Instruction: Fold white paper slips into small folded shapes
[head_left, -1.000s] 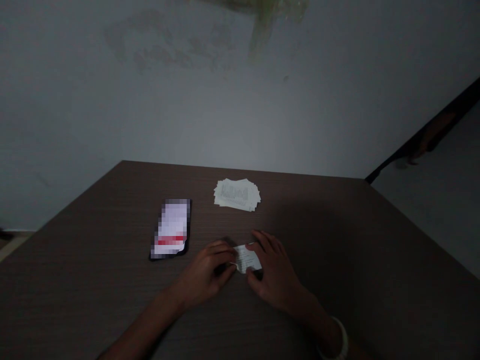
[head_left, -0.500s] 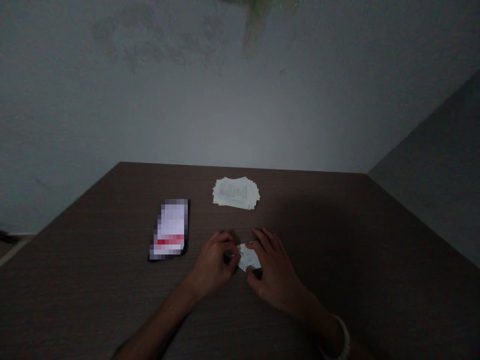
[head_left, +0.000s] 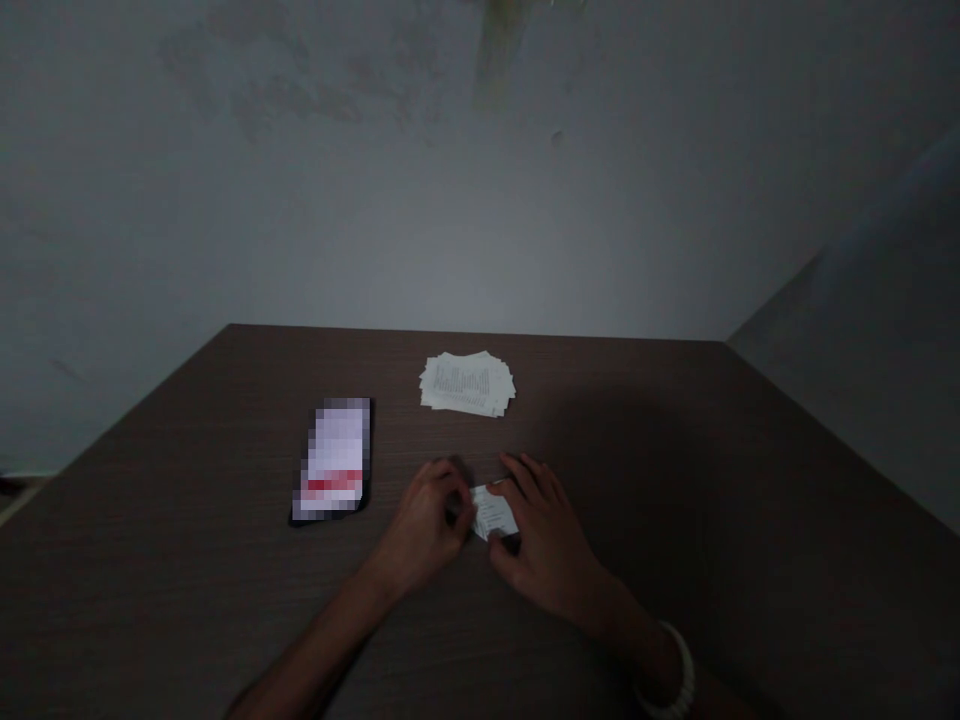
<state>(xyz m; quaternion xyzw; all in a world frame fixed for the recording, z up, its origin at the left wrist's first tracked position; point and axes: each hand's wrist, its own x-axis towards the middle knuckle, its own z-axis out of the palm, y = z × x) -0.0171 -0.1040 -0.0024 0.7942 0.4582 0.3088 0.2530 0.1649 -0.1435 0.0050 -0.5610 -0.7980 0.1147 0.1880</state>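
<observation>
A small folded piece of printed paper [head_left: 495,512] lies on the table between my two hands. My left hand [head_left: 429,515] is closed in a pinch at the paper's left edge, thumb against the forefinger. From the right, my right hand [head_left: 551,535] grips the same paper, with its thumb at the near edge and a finger on the far edge. Its other fingers reach forward onto the table. The right part of the paper is hidden under that hand.
Beyond my hands, a loose stack of printed sheets [head_left: 466,384] lies on the dark wooden table [head_left: 187,480]. A phone [head_left: 334,455] with a lit, blurred screen is to the left. A stained wall [head_left: 465,220] rises behind the table's far edge.
The whole view has shifted slightly, so the table things appear a little further left. Both hands stay at the folded paper, with little visible difference in their grip.
</observation>
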